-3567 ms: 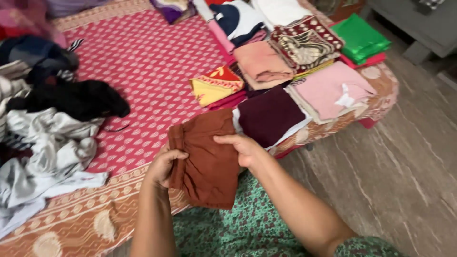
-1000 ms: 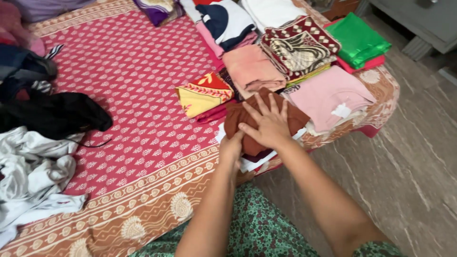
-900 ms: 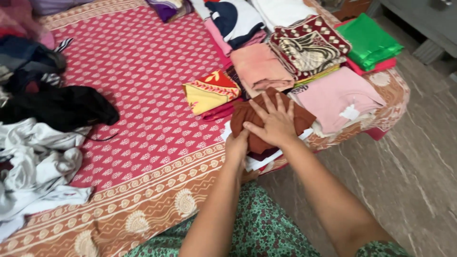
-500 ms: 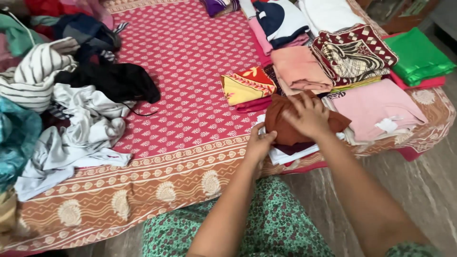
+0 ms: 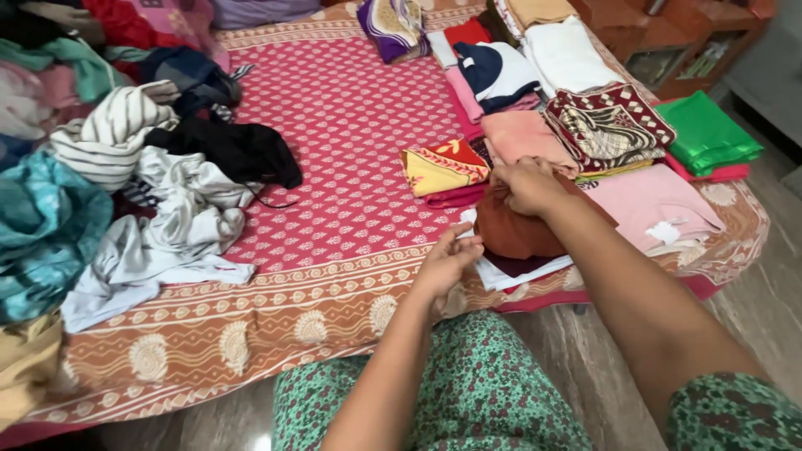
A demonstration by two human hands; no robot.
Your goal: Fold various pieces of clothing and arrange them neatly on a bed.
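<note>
Right hand [image 5: 525, 185] presses down on the folded brown garment [image 5: 516, 232], while the left hand [image 5: 447, 259] hangs loosely open just beside it.

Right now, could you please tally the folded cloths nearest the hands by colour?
Brown folded cloth under the right hand: 1
Pink folded cloths: 2
Yellow-and-red folded cloth: 1
Green folded cloth: 1
Total: 5

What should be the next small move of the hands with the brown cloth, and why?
Probably lift the right hand away. The folded brown cloth already lies on its pile at the bed edge, the left hand is open beside it, and a heap of unfolded clothes lies further left.
</note>
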